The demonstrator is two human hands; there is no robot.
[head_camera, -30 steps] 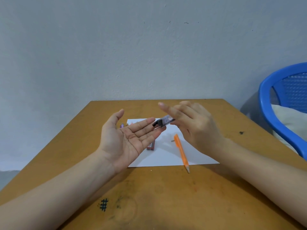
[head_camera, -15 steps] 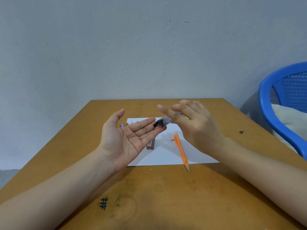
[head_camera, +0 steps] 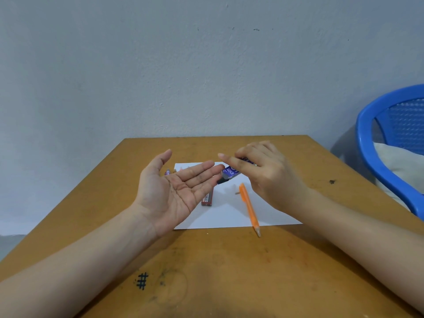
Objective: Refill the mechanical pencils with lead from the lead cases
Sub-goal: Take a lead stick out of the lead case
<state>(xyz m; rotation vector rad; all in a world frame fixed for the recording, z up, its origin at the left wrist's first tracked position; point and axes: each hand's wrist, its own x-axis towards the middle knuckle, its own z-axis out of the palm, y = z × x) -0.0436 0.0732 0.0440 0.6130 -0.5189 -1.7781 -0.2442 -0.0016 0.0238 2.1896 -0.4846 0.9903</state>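
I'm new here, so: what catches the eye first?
Above a wooden table, the left hand lies open, palm up, while the right hand holds a purple lead case tilted toward its fingertips. Below, an orange pencil and a red lead case lie on white paper; a blue chair stands at right.

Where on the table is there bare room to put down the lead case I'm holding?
Bare paper lies between the red lead case and the orange pencil. Bare wood of the table spans between both forearms. Crowded: the paper's far left corner, with pencils behind the left hand.
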